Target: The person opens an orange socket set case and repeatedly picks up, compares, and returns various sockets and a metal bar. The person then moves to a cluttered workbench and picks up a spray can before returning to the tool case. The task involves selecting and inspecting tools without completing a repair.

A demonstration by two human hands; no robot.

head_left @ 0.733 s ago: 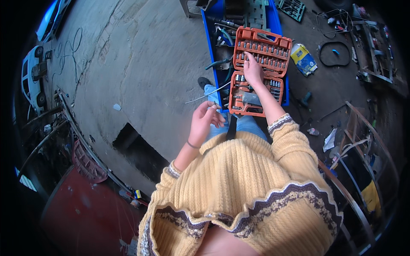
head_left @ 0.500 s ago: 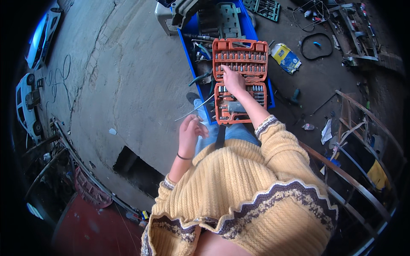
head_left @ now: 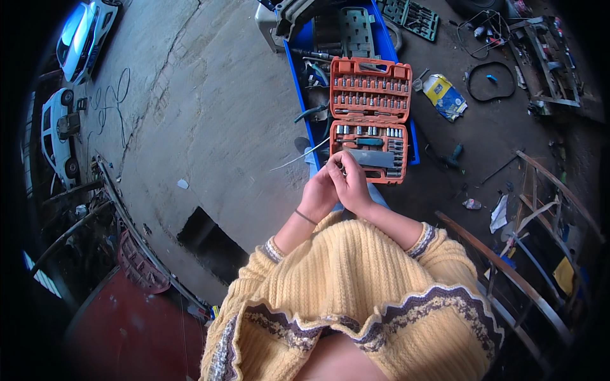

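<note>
Both hands meet at the near edge of an orange socket set case point(head_left: 370, 117), which lies unfolded. My left hand point(head_left: 318, 194) is closed, its fingertips against those of the right. Thumb and fingers of my right hand point(head_left: 353, 188) are pinched together. Whatever sits between the fingertips is too small or hidden to make out. Rows of sockets point(head_left: 370, 84) fill the far half of the case. In the near half lie more sockets, a teal-handled driver point(head_left: 368, 141) and a flat grey bar point(head_left: 372, 158), just beyond my right fingers.
The case rests on a blue tray point(head_left: 304, 95) holding pliers and other tools. To the right are a blue-yellow packet point(head_left: 444, 97), a black belt point(head_left: 490, 81) and a rusty metal frame point(head_left: 502, 254). A dark rectangular pit point(head_left: 211, 244) opens in the floor at left.
My right hand has drawn back from the far socket rows to the near edge of the case. My left hand has moved right and up to meet it. The view has shifted slightly.
</note>
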